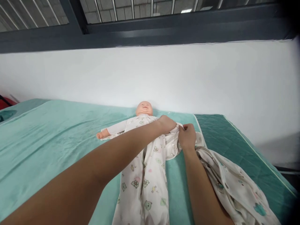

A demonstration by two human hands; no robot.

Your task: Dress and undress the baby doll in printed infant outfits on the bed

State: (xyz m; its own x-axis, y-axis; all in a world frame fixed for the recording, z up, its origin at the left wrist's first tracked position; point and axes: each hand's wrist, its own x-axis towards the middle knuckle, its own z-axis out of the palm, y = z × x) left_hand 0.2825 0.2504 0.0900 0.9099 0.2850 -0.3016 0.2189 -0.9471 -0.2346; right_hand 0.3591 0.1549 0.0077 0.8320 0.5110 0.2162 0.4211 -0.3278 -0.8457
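Baby doll [144, 108], 1 pc, lies face-up on teal blanket [58, 137]; L hand [168, 124] & R hand [187, 137] grips both pinch its printed baby clothes [154, 175].

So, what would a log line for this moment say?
left hand: at patterned cloth; right hand: gripping it; doll: face up on mint sheet

light soft, even | right corners blackened | wall [150, 75] shadowed lower right

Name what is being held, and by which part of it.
The left hand and right hand hold the doll's printed clothing, by an edge between them, apparently at a sleeve.
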